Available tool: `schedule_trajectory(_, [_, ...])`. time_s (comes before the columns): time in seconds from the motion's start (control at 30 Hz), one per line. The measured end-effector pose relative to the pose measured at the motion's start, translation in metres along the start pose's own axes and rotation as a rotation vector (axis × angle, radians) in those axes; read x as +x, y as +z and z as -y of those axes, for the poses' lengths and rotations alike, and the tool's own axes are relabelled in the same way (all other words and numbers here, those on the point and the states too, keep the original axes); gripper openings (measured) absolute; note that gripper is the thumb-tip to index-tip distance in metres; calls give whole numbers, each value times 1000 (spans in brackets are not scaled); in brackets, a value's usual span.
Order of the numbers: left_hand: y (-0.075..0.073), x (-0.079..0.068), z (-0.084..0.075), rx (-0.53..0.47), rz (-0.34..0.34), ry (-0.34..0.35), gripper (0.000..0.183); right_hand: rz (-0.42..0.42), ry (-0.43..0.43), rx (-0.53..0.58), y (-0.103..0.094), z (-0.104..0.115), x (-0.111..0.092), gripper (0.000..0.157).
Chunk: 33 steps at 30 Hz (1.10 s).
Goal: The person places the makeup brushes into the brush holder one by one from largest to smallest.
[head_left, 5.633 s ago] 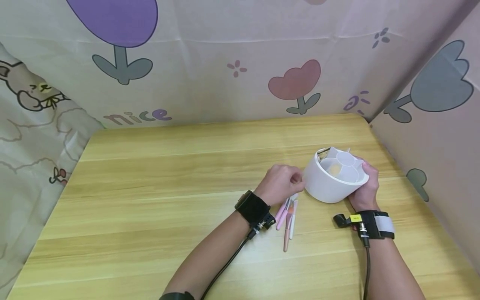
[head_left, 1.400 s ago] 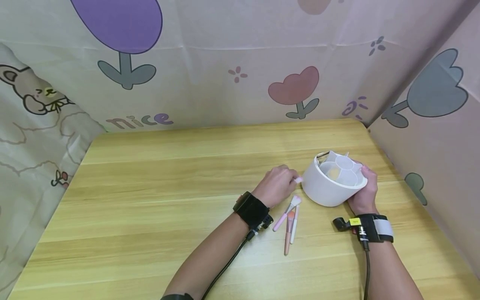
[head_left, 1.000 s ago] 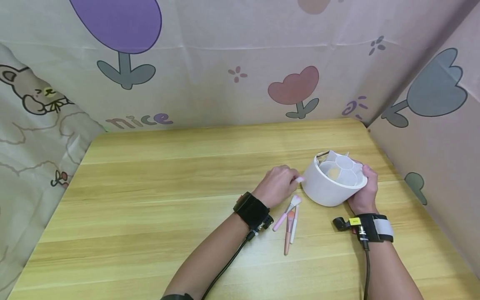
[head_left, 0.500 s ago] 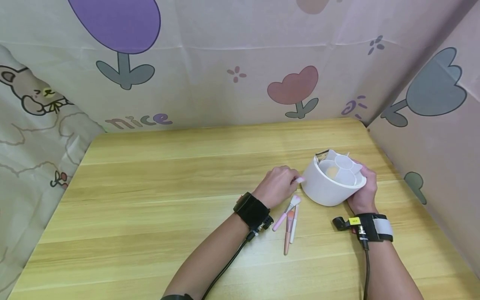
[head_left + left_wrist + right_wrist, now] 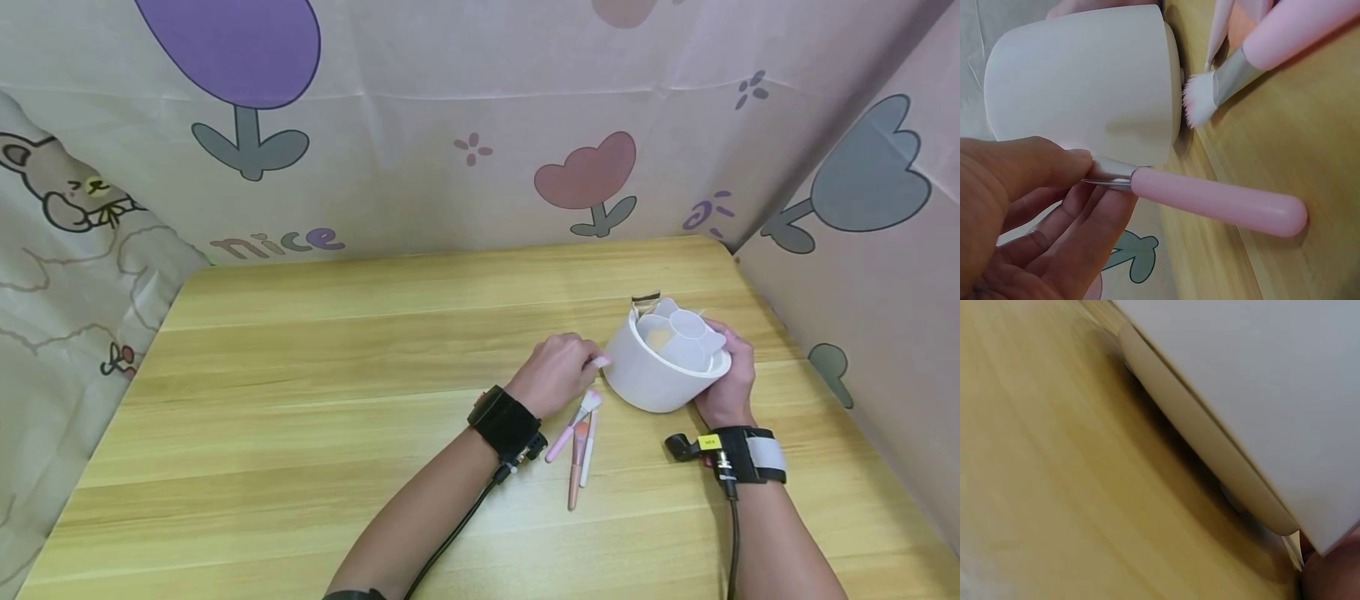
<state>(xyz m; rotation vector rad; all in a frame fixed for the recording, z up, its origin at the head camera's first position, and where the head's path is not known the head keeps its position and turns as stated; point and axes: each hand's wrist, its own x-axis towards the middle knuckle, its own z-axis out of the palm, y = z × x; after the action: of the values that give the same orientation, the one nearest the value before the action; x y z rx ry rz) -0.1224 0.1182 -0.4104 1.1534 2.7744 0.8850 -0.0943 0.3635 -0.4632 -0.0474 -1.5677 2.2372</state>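
My left hand (image 5: 553, 375) pinches a makeup brush (image 5: 1216, 200) between thumb and fingers at its silver ferrule. Its pink handle points away from the palm in the left wrist view, and the bristles are hidden by the hand. Beside it, my right hand (image 5: 731, 379) grips the far right side of a round white makeup organizer (image 5: 648, 382). Translucent dividers (image 5: 686, 327) stand inside, with a pale yellow piece (image 5: 659, 337) among them. A dark-edged item (image 5: 646, 297) pokes up at the back left rim.
Three makeup brushes lie in front of the organizer: a pink-handled one (image 5: 561, 443) with white-pink bristles, a rose one (image 5: 576, 475) with orange bristles and a white-handled one (image 5: 587, 463). Patterned cloth (image 5: 420, 167) hangs behind the wooden table (image 5: 315, 417).
My left hand has taken a brush from the group and holds it by the organizer's left side. The dividers have turned slightly, and the dark-edged item now stands higher at the rim.
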Motion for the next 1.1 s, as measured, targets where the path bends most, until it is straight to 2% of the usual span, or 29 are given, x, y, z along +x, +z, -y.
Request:
schedule_trajectory(0.3, [3,-1,0,-2,-10,2,21,6,-7,39,0,0,1,33])
schedule_trajectory(0.5, [2,-1,-1,-4,-13,0,21,25,-16,35,0,0,1,34])
schedule_trajectory(0.67, [2,-1,-1,-14,-15,-3,22,32,10,15,-1,-1,1,34])
schedule_trajectory(0.9, [2,-2,0,-14,-24,9,22,117,-21,55,-2,-1,5,29])
schedule_trajectory(1.1, [2,-2,0,-20,-28,19,21,57,-3,10,-1,-1,4,29])
